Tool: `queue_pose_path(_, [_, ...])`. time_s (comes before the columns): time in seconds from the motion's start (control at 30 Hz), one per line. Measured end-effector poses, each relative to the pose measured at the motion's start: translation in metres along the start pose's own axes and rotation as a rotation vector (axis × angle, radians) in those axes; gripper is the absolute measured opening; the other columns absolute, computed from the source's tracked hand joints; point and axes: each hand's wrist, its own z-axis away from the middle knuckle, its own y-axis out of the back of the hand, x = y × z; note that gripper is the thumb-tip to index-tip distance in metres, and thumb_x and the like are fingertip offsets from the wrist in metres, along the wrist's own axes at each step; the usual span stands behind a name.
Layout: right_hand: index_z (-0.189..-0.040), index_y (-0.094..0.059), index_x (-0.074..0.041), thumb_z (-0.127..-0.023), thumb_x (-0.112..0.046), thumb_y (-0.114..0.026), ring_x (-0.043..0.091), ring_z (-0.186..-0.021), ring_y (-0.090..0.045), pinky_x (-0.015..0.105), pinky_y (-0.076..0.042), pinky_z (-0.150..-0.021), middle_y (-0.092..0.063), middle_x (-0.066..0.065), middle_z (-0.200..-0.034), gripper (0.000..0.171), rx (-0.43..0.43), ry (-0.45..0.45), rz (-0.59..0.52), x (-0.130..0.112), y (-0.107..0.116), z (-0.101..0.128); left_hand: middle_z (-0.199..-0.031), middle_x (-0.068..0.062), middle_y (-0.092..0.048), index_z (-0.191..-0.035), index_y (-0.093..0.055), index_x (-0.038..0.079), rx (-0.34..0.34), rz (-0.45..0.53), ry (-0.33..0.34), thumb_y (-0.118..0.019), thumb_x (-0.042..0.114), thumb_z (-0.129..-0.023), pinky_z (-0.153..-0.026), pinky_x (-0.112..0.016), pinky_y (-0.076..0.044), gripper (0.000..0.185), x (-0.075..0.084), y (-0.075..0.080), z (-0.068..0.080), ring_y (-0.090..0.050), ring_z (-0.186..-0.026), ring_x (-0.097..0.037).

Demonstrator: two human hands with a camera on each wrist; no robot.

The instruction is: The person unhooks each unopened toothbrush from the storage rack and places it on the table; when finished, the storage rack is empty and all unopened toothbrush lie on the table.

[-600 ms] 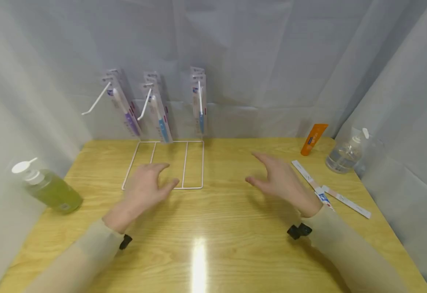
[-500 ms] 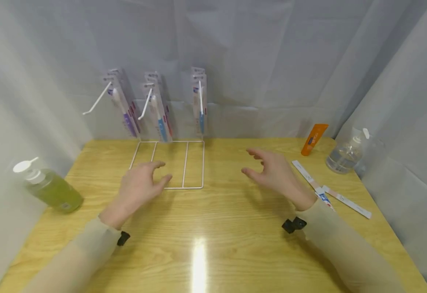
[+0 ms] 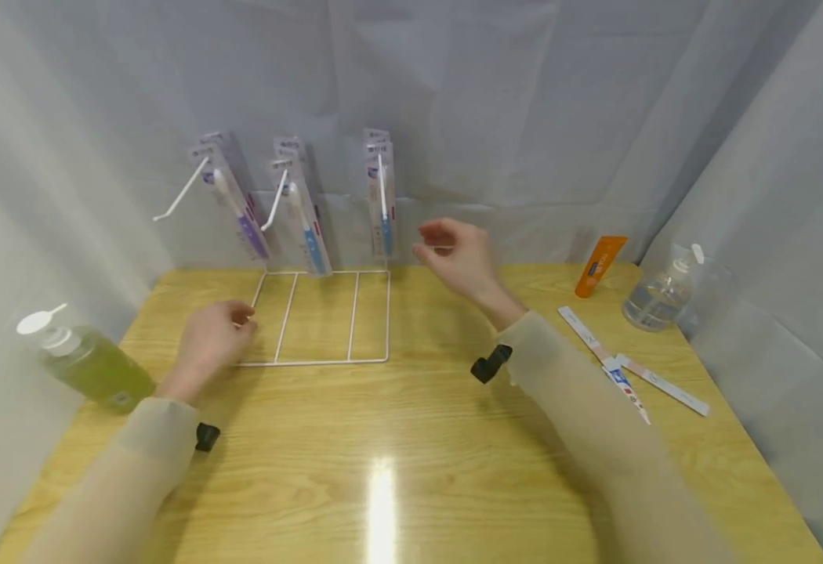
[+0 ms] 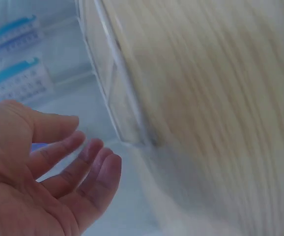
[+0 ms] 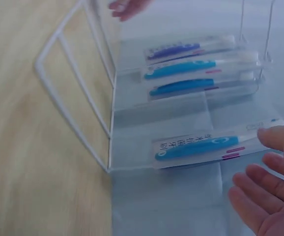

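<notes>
My left hand [image 3: 210, 345] hovers over the left edge of the white wire rack's base [image 3: 387, 321], its fingers loosely bent and holding nothing. My right hand [image 3: 459, 262] is raised just right of the rightmost packaged toothbrush [image 3: 372, 196], fingers slightly bent and nothing between them. In the right wrist view the thumb overlaps the top end of this blue toothbrush's pack [image 5: 196, 150]. More packs hang from the rack's other hooks: a blue toothbrush [image 3: 315, 243] on the middle hook and a purple toothbrush [image 3: 251, 235] on the left one.
A green pump bottle [image 3: 104, 372] stands at the left. On the right are an orange tube [image 3: 600, 266], a clear pump bottle [image 3: 654, 301], two narrow white strips [image 3: 665, 385] and a small blue-and-white item [image 3: 621, 381]. A pale curtain [image 3: 496, 117] hangs behind the table.
My right hand has moved left and forward, up towards the rightmost toothbrush. My left hand has drawn back leftward from over the rack's base.
</notes>
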Motion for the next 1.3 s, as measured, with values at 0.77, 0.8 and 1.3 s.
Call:
queue_pose_path(0.77, [-0.114,-0.080,0.004,-0.104,-0.006,-0.076,0.012,-0.087,-0.068,0.015,-0.056,-0.076,-0.082,0.021,-0.113,0.015,0.192,-0.159,-0.153,-0.018,-0.040,-0.070,-0.106,-0.022,-0.084,-0.126,-0.080,-0.002,-0.118,-0.004,0.099,-0.075,0.015,-0.088,-0.084,-0.041,-0.059,0.042,-0.038,-0.008,-0.033,-0.070,-0.089,-0.034])
queue_pose_path(0.8, [-0.114,-0.080,0.004,-0.104,-0.006,-0.076,0.011,-0.086,-0.067,0.015,-0.056,-0.075,-0.082,0.021,-0.112,0.014,0.196,-0.165,-0.163,-0.019,-0.040,-0.071,-0.096,-0.019,-0.084,-0.126,-0.079,-0.004,-0.123,0.003,0.102,-0.075,0.013,-0.088,-0.079,-0.036,-0.056,0.042,-0.029,-0.003,-0.028,-0.069,-0.082,-0.031])
queue_pose_path(1.3, [-0.116,-0.077,0.006,-0.104,-0.001,-0.074,0.011,-0.080,-0.069,0.023,-0.066,-0.075,-0.075,0.005,-0.097,0.013,0.176,-0.156,-0.325,-0.019,-0.005,-0.050,-0.069,-0.002,-0.075,-0.123,-0.082,0.001,-0.125,0.034,0.137,-0.079,0.016,-0.086,-0.072,-0.033,-0.052,0.039,-0.058,-0.018,-0.050,-0.065,-0.070,-0.024])
